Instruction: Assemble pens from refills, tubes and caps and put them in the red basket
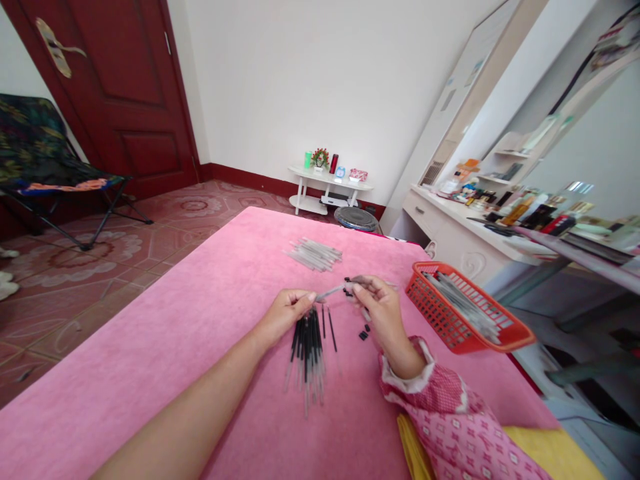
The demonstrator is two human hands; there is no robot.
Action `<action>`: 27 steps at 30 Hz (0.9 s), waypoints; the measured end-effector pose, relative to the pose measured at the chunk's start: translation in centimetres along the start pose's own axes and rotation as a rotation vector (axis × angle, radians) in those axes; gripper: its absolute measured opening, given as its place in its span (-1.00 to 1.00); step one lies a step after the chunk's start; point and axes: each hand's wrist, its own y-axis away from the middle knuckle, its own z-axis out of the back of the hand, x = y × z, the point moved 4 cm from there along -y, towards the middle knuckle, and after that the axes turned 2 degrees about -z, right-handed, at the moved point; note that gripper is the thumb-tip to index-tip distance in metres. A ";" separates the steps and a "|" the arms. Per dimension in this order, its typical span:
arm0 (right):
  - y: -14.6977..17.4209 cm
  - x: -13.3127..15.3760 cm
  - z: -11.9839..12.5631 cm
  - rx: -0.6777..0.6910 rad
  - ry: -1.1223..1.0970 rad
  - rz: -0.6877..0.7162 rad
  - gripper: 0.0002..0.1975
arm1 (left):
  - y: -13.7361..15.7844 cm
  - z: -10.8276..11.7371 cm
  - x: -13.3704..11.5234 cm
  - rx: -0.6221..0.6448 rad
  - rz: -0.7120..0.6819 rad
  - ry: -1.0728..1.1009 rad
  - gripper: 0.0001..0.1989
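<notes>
1. Both hands are near each other above the table (200, 320), which has a pink cover.
2. Left hand (293, 310) is closed, with thumb and fingers pinching one end of a slim grey stick (331, 291).
3. Right hand (377, 307) is also closed, and its fingertips grip this stick toward the other end; whether it is one piece or two joined, I cannot tell.
4. Just below the left hand lies a bundle of thin black sticks (310, 340), whose pale ends point to the person; two more black sticks lie slightly apart, on its right side.
5. Small black pieces (365, 332) are lying beside the right hand, and some others are near its fingertips.
6. Beyond the hands, a loose pile of pale grey tubes (315, 253) rests on the cover.
7. On the right stands an orange-red basket (433, 313), holding more grey tubes (465, 303).
8. Yellow cloth (550, 447) is partly covered by the patterned pink sleeve (460, 420) of the right arm.
</notes>
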 end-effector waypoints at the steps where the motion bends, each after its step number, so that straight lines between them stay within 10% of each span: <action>1: 0.0 0.1 -0.1 0.018 0.013 0.011 -0.77 | 0.0 0.0 -0.1 0.006 -0.001 -0.012 -0.54; 15: 0.8 1.6 -0.8 0.148 0.488 0.271 -0.80 | 0.7 -0.2 -1.0 -0.018 -0.132 -0.233 -0.68; 27: 0.4 1.8 -1.0 0.288 0.533 0.207 -0.71 | 1.4 -0.5 -2.9 -0.050 -0.361 -0.512 -0.78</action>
